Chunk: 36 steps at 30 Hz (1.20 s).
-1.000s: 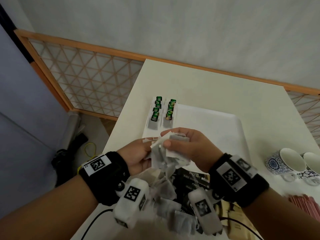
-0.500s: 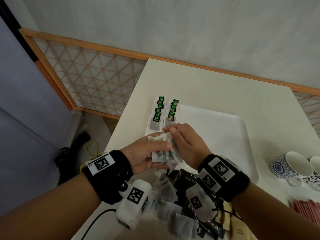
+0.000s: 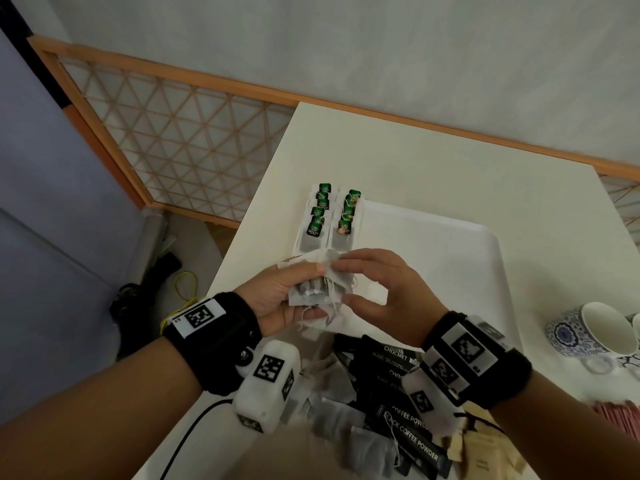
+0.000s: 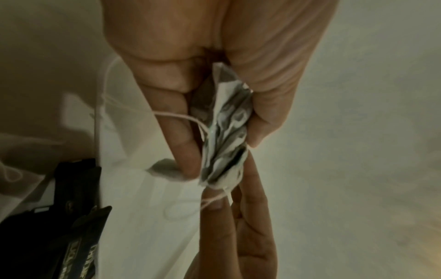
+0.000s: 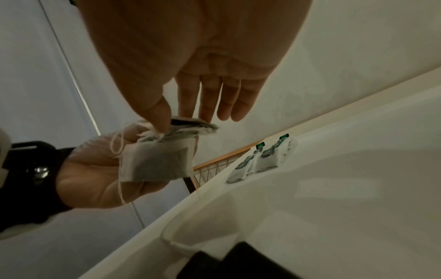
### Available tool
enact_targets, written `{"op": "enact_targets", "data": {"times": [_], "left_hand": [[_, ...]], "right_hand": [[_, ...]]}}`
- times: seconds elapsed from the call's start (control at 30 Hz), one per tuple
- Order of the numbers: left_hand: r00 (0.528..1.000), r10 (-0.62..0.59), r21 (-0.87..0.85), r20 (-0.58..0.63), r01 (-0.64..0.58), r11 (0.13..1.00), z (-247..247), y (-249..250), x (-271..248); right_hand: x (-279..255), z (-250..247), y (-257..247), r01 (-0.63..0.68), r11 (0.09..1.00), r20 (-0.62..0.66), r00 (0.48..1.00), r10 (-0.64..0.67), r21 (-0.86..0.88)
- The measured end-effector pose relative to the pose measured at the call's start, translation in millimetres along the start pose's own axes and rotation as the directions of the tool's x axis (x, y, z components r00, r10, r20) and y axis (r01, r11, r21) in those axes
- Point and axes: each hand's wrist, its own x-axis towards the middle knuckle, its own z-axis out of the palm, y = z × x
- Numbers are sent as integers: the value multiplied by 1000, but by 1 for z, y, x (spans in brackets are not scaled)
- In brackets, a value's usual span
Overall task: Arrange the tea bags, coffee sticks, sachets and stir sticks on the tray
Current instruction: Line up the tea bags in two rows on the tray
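Note:
My left hand (image 3: 300,289) grips a bundle of grey tea bags (image 3: 313,295) with loose white strings, just above the near left corner of the white tray (image 3: 450,258). My right hand (image 3: 346,282) pinches the edge of one tea bag (image 5: 193,123) at the top of that bundle between thumb and forefinger; its other fingers stay straight. The left wrist view shows the bundle (image 4: 224,132) edge-on between thumb and fingers. Two rows of tea bags with green tags (image 3: 329,216) lie along the tray's left edge.
Loose tea bags (image 3: 332,379) and black coffee sticks (image 3: 401,379) lie heaped on the table below my wrists. Brown sachets (image 3: 485,452) and pink stir sticks (image 3: 620,414) sit at the near right. Patterned cups (image 3: 588,330) stand right of the tray. The table's left edge is close.
My right hand pressed a tea bag onto the bundle, then slid to its right side, where it now pinches the top bag. My left hand kept hold of the bundle.

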Motion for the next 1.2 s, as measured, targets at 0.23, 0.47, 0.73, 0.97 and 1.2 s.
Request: {"op": "enact_targets", "data": {"times": [0.23,0.47,0.73,0.97,1.2], "left_hand": [[999,14,14,38,-14,1000,-2,2,3],[999,10,65,-34,-8,998,-4,1,3],[987,38,23,-154,-35,999,-25,9,5],[964,104,-16,-243,-111,994,-40,29,9],[944,129,-20,-304,-142,990,-48,42,15]], "right_hand": [[12,3,0,-46,999,-47,998,46,-4],[24,-1,-8,-268,923,-55,954,294,277],[44,-3,26,-619,618,3,708,706,486],[69,16,41,-749,584,199,653,731,312],[95,37,30,-752,568,309,657,687,335]]}}
